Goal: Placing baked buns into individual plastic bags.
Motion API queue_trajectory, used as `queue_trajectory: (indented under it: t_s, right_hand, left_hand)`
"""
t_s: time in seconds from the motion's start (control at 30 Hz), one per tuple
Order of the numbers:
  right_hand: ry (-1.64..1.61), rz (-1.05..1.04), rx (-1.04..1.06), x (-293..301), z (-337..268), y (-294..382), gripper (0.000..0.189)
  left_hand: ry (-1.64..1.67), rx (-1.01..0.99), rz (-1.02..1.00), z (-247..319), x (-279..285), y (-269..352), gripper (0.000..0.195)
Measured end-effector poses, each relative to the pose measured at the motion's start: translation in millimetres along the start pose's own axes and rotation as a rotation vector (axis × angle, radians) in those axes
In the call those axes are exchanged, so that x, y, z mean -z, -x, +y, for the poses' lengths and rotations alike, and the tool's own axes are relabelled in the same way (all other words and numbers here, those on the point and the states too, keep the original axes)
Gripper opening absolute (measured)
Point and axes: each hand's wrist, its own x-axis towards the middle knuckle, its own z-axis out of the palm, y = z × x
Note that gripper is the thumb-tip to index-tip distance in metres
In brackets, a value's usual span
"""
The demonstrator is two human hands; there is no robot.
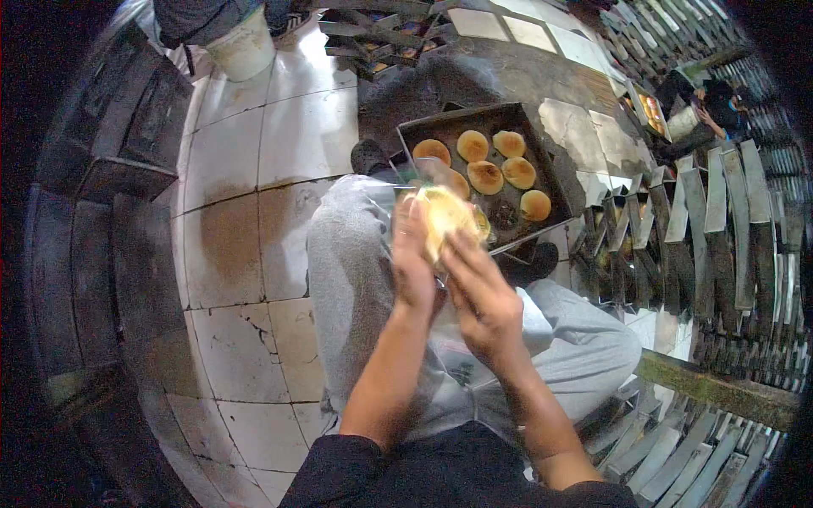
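My left hand [414, 263] and my right hand [488, 298] press from both sides on a pale yellow bun [444, 213], blurred by motion. Clear plastic film, seemingly a bag, shows around the bun. Just beyond my hands a dark metal baking tray [551, 174] sits low in front of me. Several round, golden-brown buns [486, 177] lie loose on it. My hands hide the tray's near left corner. Across my lap lies clear plastic with green print [458, 368], partly covered by my forearms.
Stacked metal trays [692, 235] crowd the right side. Dark crates or trays [136, 108] stand along the left over a tiled floor [235, 349]. A whitish bucket [244, 47] stands at the upper left beside a person's dark clothing. Another person [714, 108] sits at the far right near a tray of buns [653, 114].
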Motion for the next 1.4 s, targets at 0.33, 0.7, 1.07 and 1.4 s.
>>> queue_trajectory:
  t_s: [0.33, 0.7, 1.07, 1.4]
  right_hand:
    - [-0.375, -0.202, -0.385, 34, 1, 21, 0.023]
    - [-0.674, -0.397, -0.299, 99, -29, 65, 0.016]
    - [-1.007, -0.639, -0.018, 73, -19, 84, 0.017]
    - [-0.515, 0.151, 0.009, 9, 5, 52, 0.023]
  left_hand:
    - [-0.099, 0.254, -0.077, 4, -41, 24, 0.059]
    - [0.159, 0.121, -0.123, 74, -22, 32, 0.088]
    - [0.081, -0.007, -0.060, 99, -29, 56, 0.082]
    - [-0.332, 0.320, 0.013, 114, -17, 137, 0.081]
